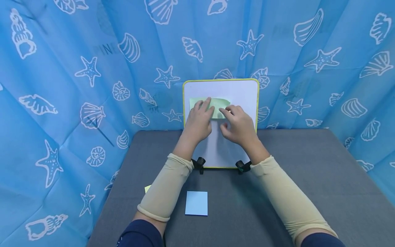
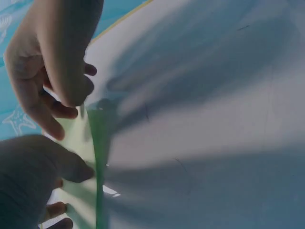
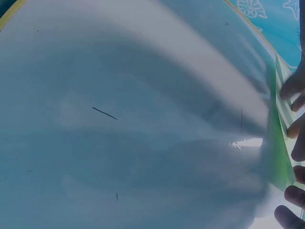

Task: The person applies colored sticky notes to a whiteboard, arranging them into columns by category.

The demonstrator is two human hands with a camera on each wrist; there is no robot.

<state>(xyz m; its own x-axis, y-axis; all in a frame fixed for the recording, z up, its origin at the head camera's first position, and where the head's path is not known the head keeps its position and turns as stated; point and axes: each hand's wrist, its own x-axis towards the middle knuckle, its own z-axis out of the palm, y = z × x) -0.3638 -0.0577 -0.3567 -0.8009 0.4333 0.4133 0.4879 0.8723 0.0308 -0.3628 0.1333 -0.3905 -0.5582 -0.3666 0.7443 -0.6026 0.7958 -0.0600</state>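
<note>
Pale green sticky-note paper [image 1: 219, 102] lies across the upper part of a white board [image 1: 222, 137] with a yellow rim. Its upper right corner looks curved, and its lower edge lifts off the board in the left wrist view. My left hand [image 1: 198, 120] rests on the paper with fingers spread and pointing up, hiding its middle. Over the paper's right end, my right hand [image 1: 239, 125] touches with an extended index fingertip. The right thumb stands apart, below the paper's lower edge, and the other fingers are bent.
The board stands upright on a grey table [image 1: 308, 178], near a blue shell-print curtain [image 1: 197, 41]. Black clips [image 1: 242, 165] sit at its lower edge. A light blue sticky-note pad [image 1: 196, 203] lies in front, and a yellow corner [image 1: 147, 188] shows beside my left sleeve.
</note>
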